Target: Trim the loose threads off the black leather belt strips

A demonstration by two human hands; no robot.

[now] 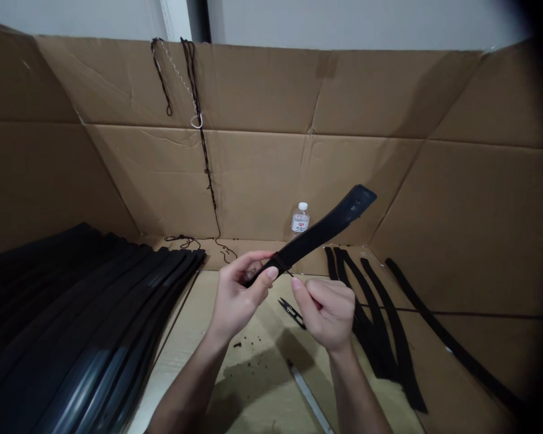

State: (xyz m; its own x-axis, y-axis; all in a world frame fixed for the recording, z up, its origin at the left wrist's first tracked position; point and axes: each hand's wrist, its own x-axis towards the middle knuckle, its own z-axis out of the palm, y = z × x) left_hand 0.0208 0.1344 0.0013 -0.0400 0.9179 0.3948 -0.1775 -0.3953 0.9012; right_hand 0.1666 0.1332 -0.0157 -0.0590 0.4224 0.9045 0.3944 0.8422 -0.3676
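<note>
A curved black strip rises up and to the right from my left hand, whose thumb and fingers are closed round its lower end. Dark cord is wrapped about the strip just above that thumb. My right hand is closed beside it, pinching the short dark end of the cord between thumb and forefinger. Under the right hand lies a pair of black thread snips, partly covered by that hand. The strip's lowest tip is mostly hidden by the left fingers.
Many black strips are piled at left; several more lie at right. A water bottle stands by the cardboard wall, where cords hang. A silver-grey tool and dark scraps lie in front.
</note>
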